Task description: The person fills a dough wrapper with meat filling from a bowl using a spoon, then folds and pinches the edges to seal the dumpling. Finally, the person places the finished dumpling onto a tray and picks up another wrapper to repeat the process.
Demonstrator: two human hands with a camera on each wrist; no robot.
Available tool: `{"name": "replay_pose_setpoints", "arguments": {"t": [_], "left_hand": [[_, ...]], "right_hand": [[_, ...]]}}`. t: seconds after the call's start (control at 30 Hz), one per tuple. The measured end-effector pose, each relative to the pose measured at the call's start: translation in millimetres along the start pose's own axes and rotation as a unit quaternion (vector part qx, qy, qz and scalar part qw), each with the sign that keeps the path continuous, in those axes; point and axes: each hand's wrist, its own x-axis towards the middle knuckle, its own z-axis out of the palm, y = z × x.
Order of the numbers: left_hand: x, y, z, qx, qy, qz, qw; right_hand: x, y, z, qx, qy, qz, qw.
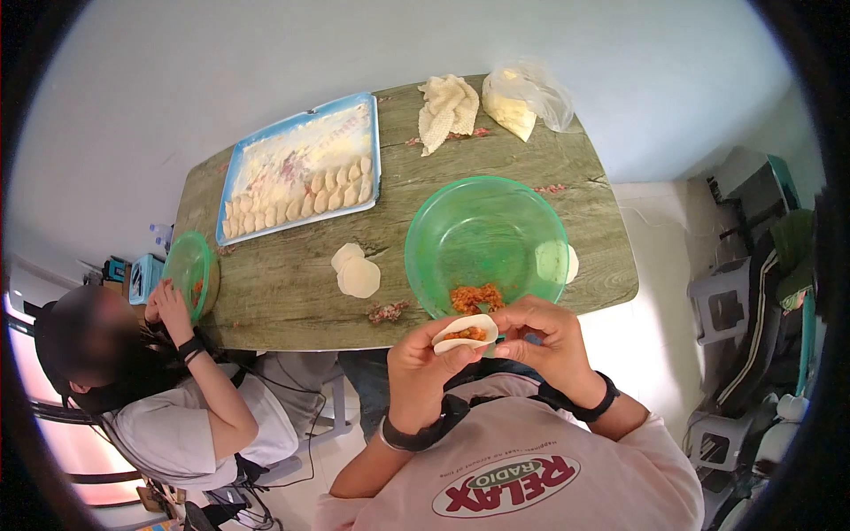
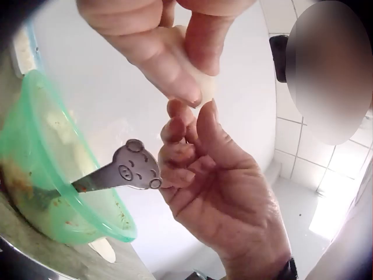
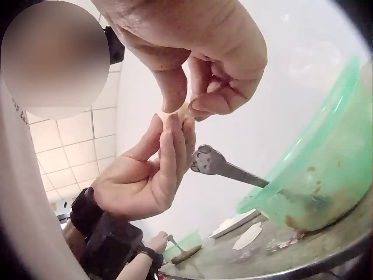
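Just over the near rim of the large green bowl [image 1: 428, 208], my left hand [image 1: 418, 361] holds a round dumpling wrapper [image 1: 478, 322] folded up around orange-brown filling. Its top is still parted, with the filling showing. My right hand [image 1: 547, 341] pinches the wrapper's right end between thumb and fingertips. In the left wrist view, the pale dough [image 2: 206, 86] shows between the fingers of both hands. A metal spoon [image 3: 230, 169] with an animal-face handle end leans out of the bowl. More filling [image 1: 476, 298] lies at the bowl's near side.
Several loose wrappers [image 1: 359, 277] lie left of the bowl. Further back, a blue-edged tray [image 1: 292, 142] carries rows of finished dumplings. A cloth [image 1: 448, 111] and a plastic bag [image 1: 522, 106] sit at the far edge. Another person [image 1: 212, 425] works at a smaller green bowl [image 1: 211, 265].
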Motion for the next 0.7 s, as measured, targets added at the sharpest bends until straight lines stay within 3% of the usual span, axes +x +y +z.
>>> {"name": "replay_pose_setpoints", "arguments": {"t": [0.33, 0.7], "left_hand": [[-3.7, 1.6, 3.7, 0.080, 0.005, 0.037, 0.996], [-5.1, 1.4, 4.6, 0.076, -0.005, 0.036, 0.996]], "right_hand": [[-0.5, 2.5, 5.9, 0.000, 0.037, -0.050, 0.998], [1.4, 5.5, 7.0, -0.028, 0.047, -0.091, 0.994]]}}
